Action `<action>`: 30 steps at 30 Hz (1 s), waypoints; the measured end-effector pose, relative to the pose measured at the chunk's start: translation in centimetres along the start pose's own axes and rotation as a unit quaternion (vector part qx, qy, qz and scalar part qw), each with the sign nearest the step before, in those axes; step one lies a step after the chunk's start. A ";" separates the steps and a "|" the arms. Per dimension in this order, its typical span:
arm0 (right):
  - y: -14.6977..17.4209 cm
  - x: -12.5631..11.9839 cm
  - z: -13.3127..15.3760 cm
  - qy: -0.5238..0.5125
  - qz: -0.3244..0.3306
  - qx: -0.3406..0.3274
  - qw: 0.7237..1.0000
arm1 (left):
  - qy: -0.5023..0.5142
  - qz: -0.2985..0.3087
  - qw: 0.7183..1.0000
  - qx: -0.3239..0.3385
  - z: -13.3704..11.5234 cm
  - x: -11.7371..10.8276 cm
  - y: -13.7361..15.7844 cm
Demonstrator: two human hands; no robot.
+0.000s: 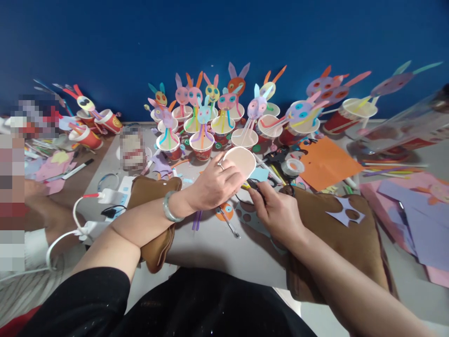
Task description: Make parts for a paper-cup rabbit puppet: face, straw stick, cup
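Observation:
My left hand (219, 183), with a ring and a bangle on its wrist, is wrapped round a paper cup (242, 161), tilted so its pale mouth faces up. Close to the cup, my right hand (277, 206) grips a black-and-yellow hand tool (249, 184); the fingers hide much of it, so its exact kind is unclear. Below the hands lies an orange paper face (225, 212) with blue eyes. A thin metal-tipped tool (232, 228) rests across it. Next to these is a grey-blue paper sheet (245, 215) with round holes.
Several red paper cups (202, 150) holding paper rabbit heads stand along the blue wall. Brown cushions (336, 252) lie under both forearms. Orange paper (328, 164) and purple paper (421, 220) are at right. A power strip (122, 199) with plugs sits left, near another person's arm (65, 220).

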State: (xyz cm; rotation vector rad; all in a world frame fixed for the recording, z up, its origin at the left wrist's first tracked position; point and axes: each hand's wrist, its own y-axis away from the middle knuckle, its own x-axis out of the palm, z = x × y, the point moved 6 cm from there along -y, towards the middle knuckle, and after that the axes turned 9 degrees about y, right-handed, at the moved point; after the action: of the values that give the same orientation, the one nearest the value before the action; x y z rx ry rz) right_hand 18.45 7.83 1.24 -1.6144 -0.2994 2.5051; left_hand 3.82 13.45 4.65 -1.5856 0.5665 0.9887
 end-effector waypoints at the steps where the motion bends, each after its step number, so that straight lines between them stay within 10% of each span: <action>1: 0.0 -0.1 0.0 0.030 -0.014 -0.011 0.999 | 0.009 -0.003 1.000 -0.002 0.0 -0.1 0.0; 15: 0.1 -1.2 1.1 0.218 -0.090 -0.086 0.968 | 0.014 -0.021 1.000 -0.018 -0.1 -0.4 0.0; 23: -0.5 -0.2 0.0 -0.109 0.038 0.028 0.993 | 0.003 -0.046 0.999 0.008 -0.3 -0.5 -0.1; 26: -0.4 0.8 0.1 -0.315 0.149 0.082 0.934 | 0.001 -0.052 0.999 0.008 -0.2 -0.8 -0.2; 30: 0.2 2.0 0.5 -0.528 0.276 0.153 0.789 | 0.021 -0.060 0.998 0.002 -0.2 -1.1 -0.2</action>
State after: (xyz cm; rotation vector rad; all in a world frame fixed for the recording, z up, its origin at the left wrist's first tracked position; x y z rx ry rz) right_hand 17.13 8.08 -0.35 -0.0010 0.5497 3.3848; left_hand 3.44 13.13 5.64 -1.6221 0.4952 0.8646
